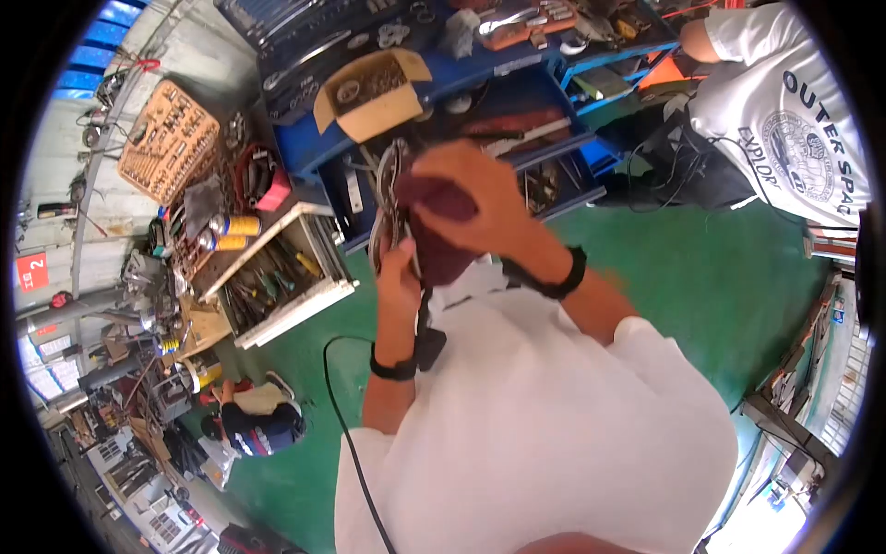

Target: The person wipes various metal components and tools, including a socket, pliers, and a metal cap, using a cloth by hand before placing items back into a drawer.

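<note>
My left hand (398, 277) is closed around a curved, shiny metal part (385, 198), whose exact kind I cannot make out. Held upright in front of my chest, the part is partly covered by a maroon cloth (445, 257). With bent fingers my right hand (494, 198) grips this cloth and presses it close against the metal. Just beyond both hands is an open blue drawer (577, 148) with tools in it. An open cardboard box (378, 118) of small metal pieces sits on the blue cabinet top above them.
To the left, a pale drawer (295, 328) full of pliers and screwdrivers juts out. Spray cans (242, 225) and a socket set (169, 138) lie farther left. A person in a white shirt (784, 111) is at the upper right; another person (258, 425) crouches at lower left.
</note>
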A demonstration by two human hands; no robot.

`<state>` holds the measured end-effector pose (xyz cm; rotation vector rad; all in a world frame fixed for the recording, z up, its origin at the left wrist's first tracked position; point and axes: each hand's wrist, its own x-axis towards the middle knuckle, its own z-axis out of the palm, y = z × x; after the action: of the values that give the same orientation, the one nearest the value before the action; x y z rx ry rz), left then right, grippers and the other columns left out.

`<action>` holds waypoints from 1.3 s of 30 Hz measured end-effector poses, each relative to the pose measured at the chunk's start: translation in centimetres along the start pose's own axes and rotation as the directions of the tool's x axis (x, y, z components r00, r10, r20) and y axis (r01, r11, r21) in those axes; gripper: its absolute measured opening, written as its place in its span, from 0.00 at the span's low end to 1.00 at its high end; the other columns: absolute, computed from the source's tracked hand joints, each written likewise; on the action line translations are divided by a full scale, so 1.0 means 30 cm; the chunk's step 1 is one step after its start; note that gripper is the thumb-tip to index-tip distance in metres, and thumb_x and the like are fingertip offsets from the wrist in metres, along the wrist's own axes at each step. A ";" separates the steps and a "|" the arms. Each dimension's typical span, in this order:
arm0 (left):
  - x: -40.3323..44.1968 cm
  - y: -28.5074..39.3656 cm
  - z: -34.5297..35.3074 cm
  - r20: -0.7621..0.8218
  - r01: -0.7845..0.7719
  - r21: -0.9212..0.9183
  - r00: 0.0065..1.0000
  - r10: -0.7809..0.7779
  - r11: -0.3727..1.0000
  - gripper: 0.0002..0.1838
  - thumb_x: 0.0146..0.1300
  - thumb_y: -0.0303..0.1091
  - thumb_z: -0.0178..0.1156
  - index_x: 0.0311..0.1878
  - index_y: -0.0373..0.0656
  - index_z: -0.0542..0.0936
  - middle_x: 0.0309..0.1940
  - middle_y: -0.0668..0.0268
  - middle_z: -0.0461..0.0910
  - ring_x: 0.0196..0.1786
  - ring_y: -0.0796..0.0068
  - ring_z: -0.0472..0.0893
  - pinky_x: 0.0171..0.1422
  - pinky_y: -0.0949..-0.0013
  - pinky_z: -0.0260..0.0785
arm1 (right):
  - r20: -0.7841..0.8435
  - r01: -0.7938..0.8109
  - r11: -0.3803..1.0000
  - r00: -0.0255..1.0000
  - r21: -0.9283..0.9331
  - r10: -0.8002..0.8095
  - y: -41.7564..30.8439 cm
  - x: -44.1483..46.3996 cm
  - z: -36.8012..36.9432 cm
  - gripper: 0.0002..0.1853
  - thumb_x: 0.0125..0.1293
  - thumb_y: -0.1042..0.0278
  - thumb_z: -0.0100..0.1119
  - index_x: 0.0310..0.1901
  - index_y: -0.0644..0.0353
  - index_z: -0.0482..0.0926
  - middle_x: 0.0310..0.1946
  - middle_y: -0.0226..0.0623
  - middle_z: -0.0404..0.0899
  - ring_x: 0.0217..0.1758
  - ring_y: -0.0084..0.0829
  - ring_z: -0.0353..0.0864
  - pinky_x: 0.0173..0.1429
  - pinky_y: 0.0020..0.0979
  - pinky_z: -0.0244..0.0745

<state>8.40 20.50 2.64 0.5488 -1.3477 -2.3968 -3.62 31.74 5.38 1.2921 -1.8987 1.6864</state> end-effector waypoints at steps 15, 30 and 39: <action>0.021 0.098 -0.053 0.178 0.013 0.027 0.984 -0.018 1.000 0.30 0.61 0.54 0.52 0.55 0.36 0.72 0.34 0.59 0.77 0.24 0.75 0.70 0.23 0.76 0.58 | -0.032 -0.203 0.977 0.979 -0.061 0.201 -0.065 -0.009 0.027 0.22 0.45 0.75 0.72 0.46 0.52 0.83 0.45 0.38 0.78 0.41 0.37 0.82 0.44 0.32 0.80; 0.090 0.216 -0.100 0.091 0.047 -0.044 0.995 -0.043 0.998 0.56 0.54 0.81 0.41 0.75 0.45 0.52 0.59 0.55 0.73 0.20 0.75 0.72 0.19 0.76 0.62 | 0.063 -0.236 0.957 0.966 -0.170 0.249 -0.160 0.034 0.187 0.22 0.47 0.71 0.71 0.47 0.54 0.79 0.48 0.42 0.71 0.47 0.45 0.78 0.49 0.40 0.77; 0.098 0.269 -0.185 0.327 0.148 -0.097 0.939 -0.108 0.984 0.53 0.59 0.82 0.26 0.77 0.49 0.52 0.37 0.57 0.81 0.14 0.77 0.65 0.19 0.77 0.57 | -0.143 -0.176 0.929 0.980 -0.326 0.135 -0.142 0.098 0.200 0.22 0.47 0.74 0.71 0.47 0.54 0.82 0.45 0.38 0.77 0.40 0.42 0.83 0.43 0.35 0.81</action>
<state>9.34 11.09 6.47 0.2242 -1.3125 -2.7462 -0.01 25.47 8.60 0.9105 -2.1481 1.3871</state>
